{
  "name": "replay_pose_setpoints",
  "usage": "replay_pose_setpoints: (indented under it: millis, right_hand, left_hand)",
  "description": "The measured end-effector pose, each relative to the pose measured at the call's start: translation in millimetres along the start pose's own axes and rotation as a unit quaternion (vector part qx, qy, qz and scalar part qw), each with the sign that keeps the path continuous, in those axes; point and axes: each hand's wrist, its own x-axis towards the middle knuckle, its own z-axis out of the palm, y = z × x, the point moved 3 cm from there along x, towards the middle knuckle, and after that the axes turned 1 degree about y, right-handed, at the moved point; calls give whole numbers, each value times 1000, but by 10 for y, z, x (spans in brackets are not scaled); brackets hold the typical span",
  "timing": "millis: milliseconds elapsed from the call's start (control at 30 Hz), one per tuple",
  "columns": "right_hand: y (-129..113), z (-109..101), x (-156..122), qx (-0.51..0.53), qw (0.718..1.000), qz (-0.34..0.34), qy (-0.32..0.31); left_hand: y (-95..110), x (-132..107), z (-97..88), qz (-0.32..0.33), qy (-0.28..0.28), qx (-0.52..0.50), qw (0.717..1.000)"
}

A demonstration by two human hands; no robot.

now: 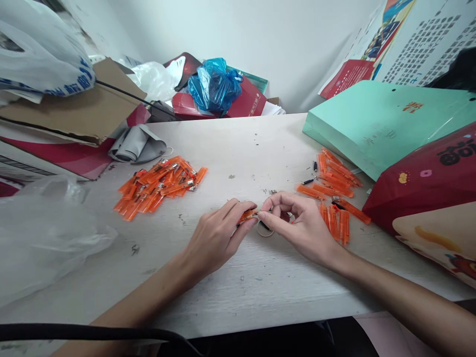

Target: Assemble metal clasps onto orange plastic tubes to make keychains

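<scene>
1. The left hand [217, 233] grips an orange lighter [247, 215] between thumb and fingers, just above the table [223, 292], near its middle.
2. The right hand [303, 225] has its thumb and forefinger drawn together at the lighter's right end; whether they pinch the lighter or a small part cannot be told.
3. Below the fingertips, between the hands, show a thin pale loop [265, 236] and a small black piece [264, 225].
4. To the left lies a heap of orange lighters [156, 186], many with metal ends.
5. To the right lie looser orange plastic pieces [336, 183], beside a green bag [386, 119] and a red bag [424, 193].
6. A blue plastic bag [215, 87] sits at the back.
</scene>
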Motion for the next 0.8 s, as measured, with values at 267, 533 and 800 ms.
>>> replay_pose_setpoints:
  millis: [267,533,800]
  right_hand:
    - [-7,0,10,-15,1000,-9,0]
    - [14,-15,38,29,999,9,-27]
    - [2,-53,86,70,990,73,-100]
  left_hand:
    - [7,1,2,21,10,0,1000]
    - [14,2,-20,33,8,-2,999]
    - [12,7,-24,39,5,-7,999]
